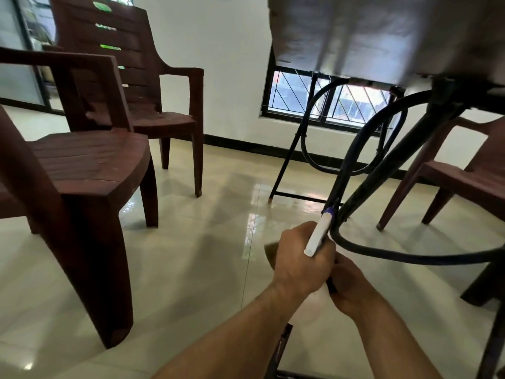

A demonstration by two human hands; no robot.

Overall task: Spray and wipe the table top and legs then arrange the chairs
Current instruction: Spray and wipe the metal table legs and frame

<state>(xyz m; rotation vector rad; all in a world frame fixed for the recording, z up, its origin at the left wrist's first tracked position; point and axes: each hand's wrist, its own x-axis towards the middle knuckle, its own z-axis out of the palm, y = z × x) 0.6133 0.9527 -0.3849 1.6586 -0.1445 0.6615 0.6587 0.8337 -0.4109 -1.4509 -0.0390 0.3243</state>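
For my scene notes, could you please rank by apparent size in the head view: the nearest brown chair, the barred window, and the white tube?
1. nearest brown chair, though nearness inflates it
2. barred window, partly hidden
3. white tube

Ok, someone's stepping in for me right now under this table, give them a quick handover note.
Left hand: closed on a white tube-shaped item, with a brownish cloth showing behind it, against a black table leg.
Right hand: gripping the same leg lower down.
Viewpoint is low, below the covered table top.
Three brown plastic chairs stand pulled away from the table.
Done: cannot tell about the top.
Left: finish the legs, then arrange the chairs.
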